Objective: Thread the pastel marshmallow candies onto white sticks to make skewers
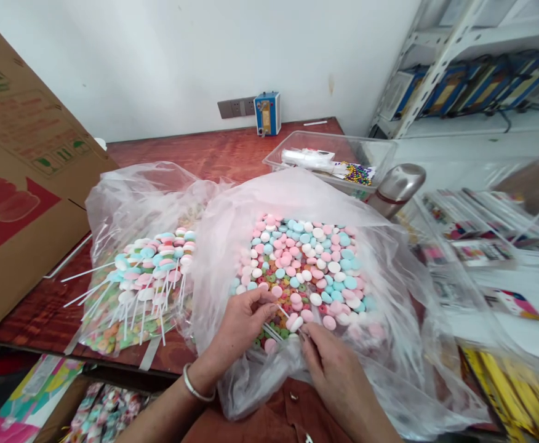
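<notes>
A large clear plastic bag [232,246] lies open before me, full of pink, blue and white round candies [311,258] over small coloured rings. My left hand [242,320], with a silver bangle on its wrist, pinches a thin white stick [282,312] at the bag's near edge. My right hand [329,363] is closed just beside it, fingertips at the stick with a white candy [296,322] on it. A second bag to the left holds finished candy skewers [152,271] with white sticks pointing towards me.
A big cardboard box [20,184] stands at the left. Behind the bags are a clear plastic tub [375,151] with small beads, a steel flask [396,187] and a blue device [267,113] by the wall. Packaged goods lie at the right and below the wooden table [214,151].
</notes>
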Available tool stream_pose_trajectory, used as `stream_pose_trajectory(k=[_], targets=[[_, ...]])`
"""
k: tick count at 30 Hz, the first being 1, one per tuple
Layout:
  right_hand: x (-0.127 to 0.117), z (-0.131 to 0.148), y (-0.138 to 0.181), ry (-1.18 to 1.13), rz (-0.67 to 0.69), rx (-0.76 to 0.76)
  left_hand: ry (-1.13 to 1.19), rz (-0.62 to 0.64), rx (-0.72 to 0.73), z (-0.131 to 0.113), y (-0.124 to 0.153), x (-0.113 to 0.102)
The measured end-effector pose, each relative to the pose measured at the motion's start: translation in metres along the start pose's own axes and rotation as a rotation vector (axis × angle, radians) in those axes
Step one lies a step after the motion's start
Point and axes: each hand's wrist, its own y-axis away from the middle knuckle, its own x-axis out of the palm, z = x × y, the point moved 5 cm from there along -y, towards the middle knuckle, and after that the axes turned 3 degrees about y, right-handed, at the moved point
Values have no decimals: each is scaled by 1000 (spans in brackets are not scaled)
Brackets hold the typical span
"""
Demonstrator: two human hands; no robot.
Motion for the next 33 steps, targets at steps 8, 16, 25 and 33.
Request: stream_pose_trajectory(k=[8, 16, 25, 33], targets=[[6, -8, -1, -51, 13, 59, -349, -37, 329, -14, 7, 10], [2, -24, 1, -298, -20, 189, -586, -33, 530, -9, 7, 18], [-17, -27, 4, -323, -153, 181, -992, 48, 543, 0, -6, 27], [-20, -24, 10, -402, -183, 153, -194, -21, 251, -6, -9, 14]])
